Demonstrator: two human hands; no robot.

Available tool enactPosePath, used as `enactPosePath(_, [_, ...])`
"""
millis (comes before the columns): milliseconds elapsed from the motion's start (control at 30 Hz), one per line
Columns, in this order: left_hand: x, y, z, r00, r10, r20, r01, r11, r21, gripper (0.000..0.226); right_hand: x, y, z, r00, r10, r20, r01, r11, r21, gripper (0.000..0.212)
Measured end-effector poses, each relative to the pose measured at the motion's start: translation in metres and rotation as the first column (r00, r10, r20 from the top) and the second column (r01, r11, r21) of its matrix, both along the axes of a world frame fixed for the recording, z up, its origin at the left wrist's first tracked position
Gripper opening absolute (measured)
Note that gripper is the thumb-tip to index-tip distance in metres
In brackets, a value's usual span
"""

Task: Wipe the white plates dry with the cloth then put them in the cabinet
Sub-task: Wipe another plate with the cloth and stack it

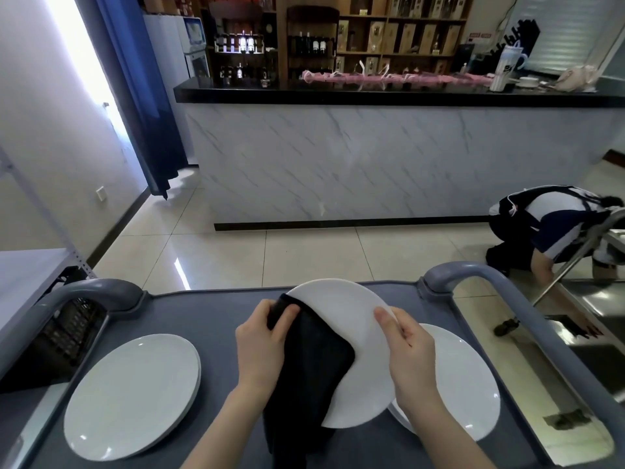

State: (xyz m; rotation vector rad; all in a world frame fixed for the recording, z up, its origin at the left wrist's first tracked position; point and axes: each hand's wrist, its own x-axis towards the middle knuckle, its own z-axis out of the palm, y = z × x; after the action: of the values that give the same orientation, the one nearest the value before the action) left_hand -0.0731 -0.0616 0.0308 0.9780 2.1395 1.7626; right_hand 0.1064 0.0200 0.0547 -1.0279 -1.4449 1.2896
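A: Head view. Hands?

B: Left hand (262, 336) curled over the upper edge of the dark cloth (311, 363), thumb on top, holding it against the left rim of the held plate (351, 340). Right hand (407, 343) pinches that plate's right rim, thumb on the face, fingers behind.

A: Plate's position?

B: Between both hands, lifted off the grey tabletop (216, 313), tilted. Cloth covers its left part and hangs below the lower rim.

A: Other plates?

B: Left-side plate (132, 397) flat on the tabletop, well apart from the left hand. Right-side plate (463, 384) flat beneath the right hand, partly hidden by the held plate. Cannot tell whether either is a stack.

A: Surroundings?

B: Another person (548, 225) crouched on the tiled floor, far right. Marble-fronted bar (372, 157) beyond.
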Motion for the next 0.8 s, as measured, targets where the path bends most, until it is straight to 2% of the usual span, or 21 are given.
enactPosePath(100, [0.000,-0.008,-0.012,0.998,-0.015,0.063,0.017,0.999,-0.032,0.035,0.005,0.008,0.002,0.998,-0.058,-0.036,0.056,0.997,-0.051,0.025])
enactPosePath(233, [-0.004,-0.009,-0.008,0.997,-0.064,0.043,0.066,0.997,-0.033,0.035,0.008,0.024,0.016,0.992,0.064,0.108,-0.074,0.993,0.087,0.025])
enactPosePath(333, [-0.008,-0.002,0.011,0.984,-0.163,-0.079,0.162,0.987,-0.022,0.038,0.009,0.028,0.024,0.948,0.204,0.244,-0.257,0.943,0.212,0.021])
enactPosePath(400, [-0.008,0.004,0.025,0.924,-0.315,-0.218,0.299,0.948,-0.107,0.036,0.004,0.024,0.025,0.884,0.280,0.374,-0.388,0.886,0.255,0.015])
enactPosePath(467, [-0.006,0.009,0.034,0.871,-0.397,-0.289,0.361,0.917,-0.170,0.034,0.000,0.020,0.025,0.857,0.290,0.425,-0.428,0.860,0.277,0.015])
enactPosePath(533, [-0.008,0.013,0.037,0.892,-0.349,-0.287,0.319,0.936,-0.147,0.034,0.000,0.019,0.027,0.898,0.268,0.348,-0.373,0.884,0.281,0.015])
enactPosePath(600, [-0.011,0.012,0.035,0.943,-0.232,-0.240,0.216,0.972,-0.094,0.036,0.001,0.020,0.027,0.953,0.216,0.213,-0.265,0.934,0.240,0.016])
enactPosePath(700, [-0.008,0.006,0.027,0.997,-0.062,-0.042,0.063,0.998,0.011,0.032,0.001,0.018,0.022,1.000,0.030,0.008,-0.031,0.993,0.111,0.024])
enactPosePath(733, [-0.005,0.003,0.023,0.999,-0.037,0.013,0.037,0.999,0.025,0.029,0.000,0.016,0.021,1.000,-0.008,-0.007,0.008,0.996,0.087,0.024])
enactPosePath(800, [-0.002,-0.002,0.018,0.997,-0.018,0.071,0.016,0.999,0.036,0.027,0.002,0.016,0.019,0.999,0.024,0.046,-0.028,0.994,0.101,0.021])
